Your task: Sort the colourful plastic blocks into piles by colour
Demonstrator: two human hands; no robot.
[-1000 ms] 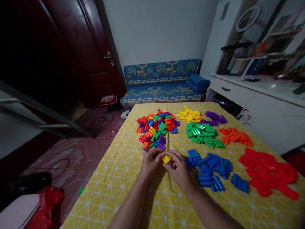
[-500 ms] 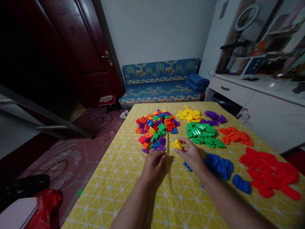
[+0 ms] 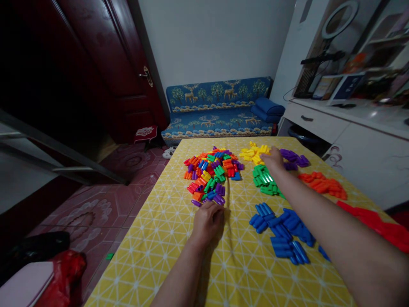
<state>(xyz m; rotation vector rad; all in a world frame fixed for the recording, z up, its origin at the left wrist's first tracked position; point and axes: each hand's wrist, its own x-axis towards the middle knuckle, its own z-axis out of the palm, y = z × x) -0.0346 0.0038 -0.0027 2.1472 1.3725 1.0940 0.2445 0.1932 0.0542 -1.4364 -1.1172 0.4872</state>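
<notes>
My left hand (image 3: 208, 219) rests on the table with curled fingers, at the near edge of a mixed heap of toy building pieces (image 3: 209, 168) in several colours. Whatever its fingertips pinch, if anything, is hidden. Farther off, my right hand (image 3: 273, 158) reaches to the right side of the yellow toy pieces (image 3: 254, 153). Its fingertips are too small and partly covered to show whether they grip a yellow piece. Below that forearm lie green pieces (image 3: 263, 179), partly covered by it, and blue pieces (image 3: 281, 226).
Purple pieces (image 3: 294, 157), orange pieces (image 3: 324, 184) and red pieces (image 3: 377, 224) lie in separate groups at the right. A yellow patterned cloth (image 3: 153, 247) covers the table. Behind stands a blue sofa (image 3: 211, 121); a white cabinet (image 3: 361, 145) is on the right.
My right hand, which held a yellow toy piece near the middle, has moved away and rightward to the yellow group. More blue pieces now show. The left hand stays by the mixed heap.
</notes>
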